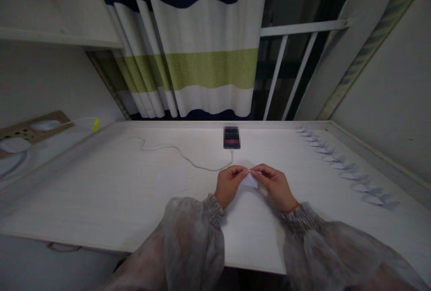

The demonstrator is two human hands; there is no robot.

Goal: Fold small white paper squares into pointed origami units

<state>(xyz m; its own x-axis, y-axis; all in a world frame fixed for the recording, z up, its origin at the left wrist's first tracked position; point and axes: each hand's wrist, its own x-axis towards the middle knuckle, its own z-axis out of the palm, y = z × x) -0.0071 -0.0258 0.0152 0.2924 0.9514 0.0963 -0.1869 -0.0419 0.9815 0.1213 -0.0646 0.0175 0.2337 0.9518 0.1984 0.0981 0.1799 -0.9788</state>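
Observation:
My left hand [229, 184] and my right hand [274, 185] meet over the middle of the white desk [101, 192]. Both pinch a small piece of folded white paper [249, 180] between thumbs and fingers. The paper's lower part shows between the hands as a pointed flap. There is a ring on a finger of my left hand. Loose pale sleeves with gathered cuffs cover both forearms.
A row of several folded white paper shapes [343, 165] lies along the desk's right side. A phone [231, 137] lies beyond the hands, its white cable [175, 149] trailing left. A sheet of white paper [171, 179] lies to the left. A striped curtain [208, 66] hangs behind.

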